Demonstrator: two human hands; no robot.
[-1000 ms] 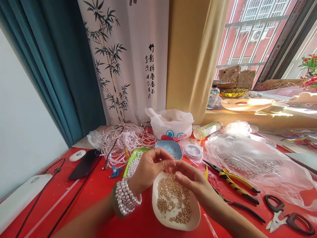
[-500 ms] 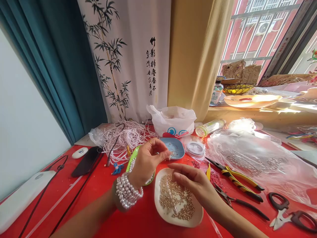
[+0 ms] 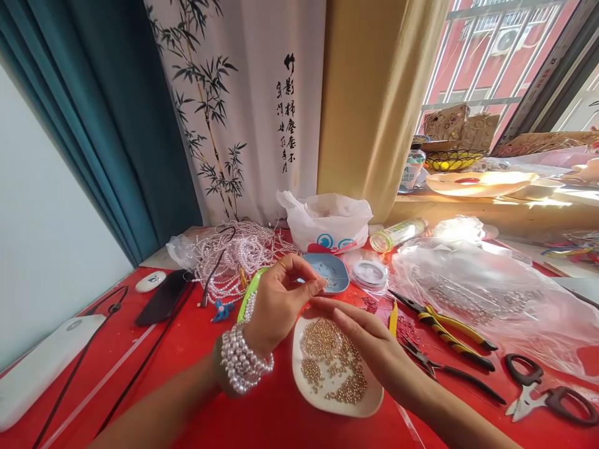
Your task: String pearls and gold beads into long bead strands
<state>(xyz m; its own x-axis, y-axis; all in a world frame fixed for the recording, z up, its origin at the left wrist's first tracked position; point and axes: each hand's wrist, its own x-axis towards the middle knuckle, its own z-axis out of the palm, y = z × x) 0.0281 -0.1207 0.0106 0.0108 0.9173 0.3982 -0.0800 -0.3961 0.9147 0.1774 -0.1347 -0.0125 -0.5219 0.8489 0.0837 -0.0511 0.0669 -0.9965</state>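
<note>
My left hand [image 3: 283,293] is closed in a pinch, thumb against fingertips, above the near edge of a blue dish [image 3: 344,274]. Whatever the pinch holds is too small to make out. Several strands of pearly beads [image 3: 241,362] circle my left wrist. My right hand [image 3: 362,327] has its fingers stretched out, the tips just under the left thumb; I cannot tell whether they touch. It hovers over the far side of a cream dish [image 3: 306,399] holding loose gold beads [image 3: 349,386]. Small bits lie in the blue dish. Behind my left hand, a green tray [image 3: 250,293] is partly hidden.
Pearl strands [image 3: 243,249] are heaped at the back left, beside a phone [image 3: 163,298]. A white plastic bag [image 3: 327,218] stands behind the blue dish. To the right lie a thread spool [image 3: 369,273], yellow-black pliers [image 3: 452,333], dark-handled pliers [image 3: 461,377] and scissors [image 3: 538,393].
My right hand has moved slightly up and left, its fingertips now closer to the left hand. The left hand keeps its pinch. The view has shifted a little.
</note>
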